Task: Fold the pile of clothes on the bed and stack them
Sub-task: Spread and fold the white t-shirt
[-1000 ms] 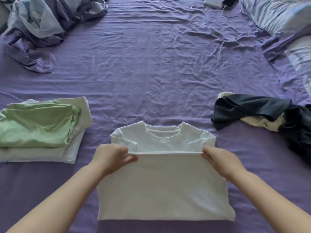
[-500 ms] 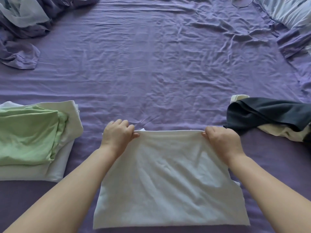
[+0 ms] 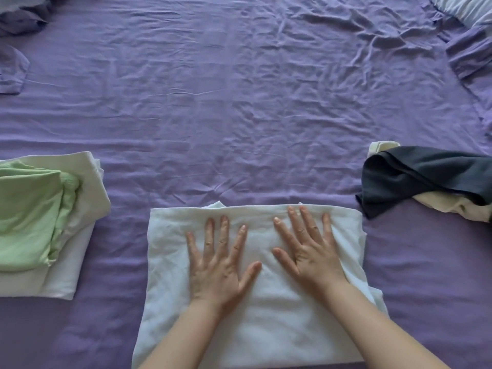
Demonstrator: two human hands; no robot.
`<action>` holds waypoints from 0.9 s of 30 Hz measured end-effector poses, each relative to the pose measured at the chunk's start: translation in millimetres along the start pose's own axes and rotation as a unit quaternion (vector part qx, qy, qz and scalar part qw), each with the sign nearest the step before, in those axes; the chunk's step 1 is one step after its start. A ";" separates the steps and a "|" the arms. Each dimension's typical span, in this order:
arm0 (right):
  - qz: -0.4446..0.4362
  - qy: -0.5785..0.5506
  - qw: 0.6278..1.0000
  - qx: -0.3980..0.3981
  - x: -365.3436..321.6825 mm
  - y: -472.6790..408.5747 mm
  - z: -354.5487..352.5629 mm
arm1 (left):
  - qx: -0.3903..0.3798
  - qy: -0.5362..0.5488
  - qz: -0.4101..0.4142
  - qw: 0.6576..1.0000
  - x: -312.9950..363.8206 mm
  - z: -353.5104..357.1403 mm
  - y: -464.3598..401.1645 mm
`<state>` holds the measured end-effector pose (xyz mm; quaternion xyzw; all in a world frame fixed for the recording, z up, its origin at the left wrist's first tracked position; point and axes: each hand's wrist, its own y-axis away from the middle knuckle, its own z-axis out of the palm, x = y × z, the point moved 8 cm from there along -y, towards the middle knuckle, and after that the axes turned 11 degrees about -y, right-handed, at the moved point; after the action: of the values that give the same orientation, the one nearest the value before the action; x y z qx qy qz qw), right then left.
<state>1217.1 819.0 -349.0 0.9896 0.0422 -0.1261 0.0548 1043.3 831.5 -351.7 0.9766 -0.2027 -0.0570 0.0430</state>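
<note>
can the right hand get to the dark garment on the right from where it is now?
Probably yes. The right hand lies flat on the white shirt, holding nothing, and the dark garment lies just to its right on the bedsheet with only bare sheet between them.

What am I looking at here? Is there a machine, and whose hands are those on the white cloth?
There is no machine. A person wears one camera on the head, looking forward and down, so you see their own arms from above. The left hand and right hand lie flat, fingers spread, pressing a folded white shirt onto a purple bed sheet. Nothing is held; both hands are open. To the left sits a stack of folded clothes with a green garment on top. To the right lies a loose heap, a dark garment over a cream one, not yet folded. Crumpled bedding shows in the far left corner.
</note>
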 end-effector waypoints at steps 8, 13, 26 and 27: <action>0.000 -0.058 0.995 0.082 48.7 27.2 -49.5 | -0.022 0.074 0.061 0.995 82.9 -23.8 31.7; 0.085 -0.058 0.988 0.114 89.0 44.8 -74.0 | -0.015 0.089 0.175 0.980 180.1 -30.1 61.2; 0.080 -0.170 0.980 0.065 113.8 24.8 -73.4 | 0.022 0.065 0.231 0.971 225.9 -26.6 75.7; 0.094 -0.166 0.980 0.061 114.2 27.7 -73.3 | 0.016 0.066 0.233 0.970 228.9 -27.4 77.1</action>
<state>1347.9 808.3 -304.8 0.9559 -0.0682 -0.2856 0.0121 1225.3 671.0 -337.8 0.9049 -0.4219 0.0221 0.0523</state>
